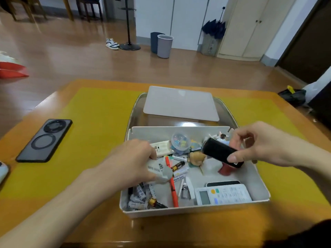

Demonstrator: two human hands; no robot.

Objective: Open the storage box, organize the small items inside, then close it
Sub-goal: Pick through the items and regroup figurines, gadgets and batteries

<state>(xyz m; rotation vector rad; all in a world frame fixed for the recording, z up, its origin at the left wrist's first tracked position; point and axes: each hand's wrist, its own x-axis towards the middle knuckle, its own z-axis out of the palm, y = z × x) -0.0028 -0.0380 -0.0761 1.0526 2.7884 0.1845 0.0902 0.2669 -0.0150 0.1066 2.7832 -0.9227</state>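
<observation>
The storage box [258, 178] sits open on the bench [89, 122], its lid [180, 104] lying just beyond the far wall. The right hand [265, 145] pinches a black block [221, 152] above the box's right half, its long axis running from far-left down to near-right. The left hand [134, 161] grips a small white packet [159, 171] over the left half, above loose batteries [141, 197]; what the packet holds I cannot tell. An orange pen [172, 185] and a remote [223, 194] lie along the near side.
</observation>
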